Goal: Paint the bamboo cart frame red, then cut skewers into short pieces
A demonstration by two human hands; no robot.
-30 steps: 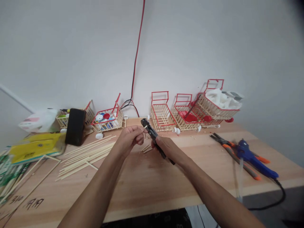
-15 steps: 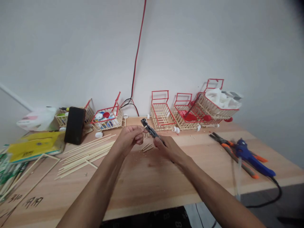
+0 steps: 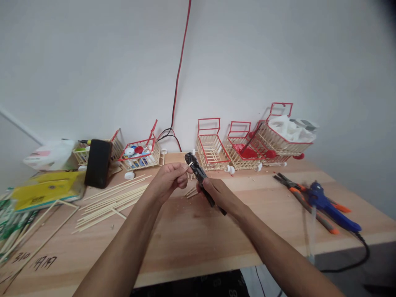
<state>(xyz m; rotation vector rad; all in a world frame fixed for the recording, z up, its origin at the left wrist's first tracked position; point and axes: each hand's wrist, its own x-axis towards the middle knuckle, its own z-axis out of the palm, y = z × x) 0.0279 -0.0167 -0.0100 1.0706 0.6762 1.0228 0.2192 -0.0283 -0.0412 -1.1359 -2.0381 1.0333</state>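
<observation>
1. Head view: the left hand [image 3: 168,179] is raised over the wooden table [image 3: 198,239], its fingertips pinched shut on a short pale stick piece [image 3: 189,164].
2. That piece pokes out toward the head of the black cutters [image 3: 199,175] and touches or nearly touches it; whether it sits inside the tool's mouth cannot be told.
3. The right hand [image 3: 218,194] is wrapped tightly around the cutters' handles, fingers curled closed, with the handle ends showing below the palm.
4. The cutters tilt up and to the left, their head just beside the left fingertips.
5. A few short cut sticks [image 3: 192,192] lie on the table right below the two hands.
6. To the left, a loose bundle of long thin sticks [image 3: 114,200] lies spread on the tabletop.
7. Against the wall stand small stick-built carts [image 3: 212,148] with red frames; one on the left, a cart with caps [image 3: 139,156], holds white, red and blue bottle caps.
8. A red and black cable [image 3: 177,78] runs down the wall to the table.
9. On the right, well apart from the hands, lie orange-handled pliers [image 3: 297,194] and a blue glue gun [image 3: 331,208].
10. At far left sit a dark block [image 3: 98,163] and a yellow packet [image 3: 43,194].
</observation>
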